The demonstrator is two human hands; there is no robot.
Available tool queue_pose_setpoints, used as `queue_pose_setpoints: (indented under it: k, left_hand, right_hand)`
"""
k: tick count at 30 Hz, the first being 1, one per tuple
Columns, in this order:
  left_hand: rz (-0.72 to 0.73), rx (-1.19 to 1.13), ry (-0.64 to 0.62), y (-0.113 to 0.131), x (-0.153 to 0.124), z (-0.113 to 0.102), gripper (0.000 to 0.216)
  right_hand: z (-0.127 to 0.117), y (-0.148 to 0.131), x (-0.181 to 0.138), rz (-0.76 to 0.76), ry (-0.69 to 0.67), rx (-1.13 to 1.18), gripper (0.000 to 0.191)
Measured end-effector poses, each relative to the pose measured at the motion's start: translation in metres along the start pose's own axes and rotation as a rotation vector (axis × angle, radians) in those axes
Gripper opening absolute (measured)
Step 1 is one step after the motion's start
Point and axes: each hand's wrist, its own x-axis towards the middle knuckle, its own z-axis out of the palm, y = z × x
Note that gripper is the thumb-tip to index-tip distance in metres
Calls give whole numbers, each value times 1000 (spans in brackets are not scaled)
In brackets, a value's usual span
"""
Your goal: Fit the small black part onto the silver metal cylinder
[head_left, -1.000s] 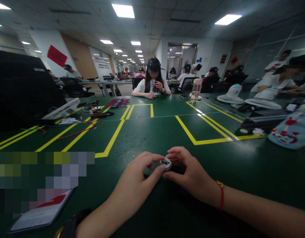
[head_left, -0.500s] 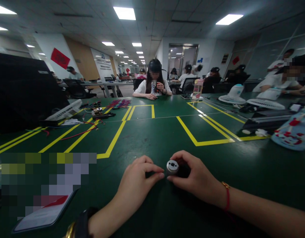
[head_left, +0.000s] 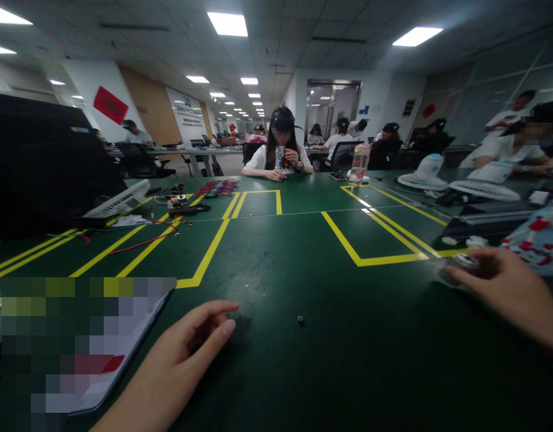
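My right hand [head_left: 505,282] is off at the right side of the green table, its thumb and fingers around a short metal cylinder [head_left: 464,261]. Motion blurs this piece, and part of it is hidden by the fingers. My left hand [head_left: 191,342] hovers low over the table left of centre, thumb and index finger apart with nothing between them. On the table between both hands lies a tiny dark ring-like part [head_left: 300,320], nearer to my left hand and touched by neither.
A tablet-like device [head_left: 137,354], partly pixelated, lies at the left. Wires and a small motor-like part [head_left: 177,203] sit further back. A blue patterned bag [head_left: 540,237], dark bars [head_left: 478,219] and white fans [head_left: 423,174] occupy the right. A person [head_left: 280,147] sits opposite.
My right hand has carried the metal cylinder from the centre to the far right. My left hand has drawn back leftward, fingers parting. The tiny dark part now shows on the table.
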Motion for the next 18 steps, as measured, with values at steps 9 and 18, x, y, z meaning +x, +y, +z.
queue_pose_setpoints:
  k: [9, 18]
  left_hand:
    - [22, -187, 211, -18, 1, 3, 23]
    - [91, 11, 38, -13, -6, -4, 45]
  right_hand:
    - [-6, -8, -15, -360, 338, -366, 83]
    - [61, -190, -110, -913, -469, 107, 23]
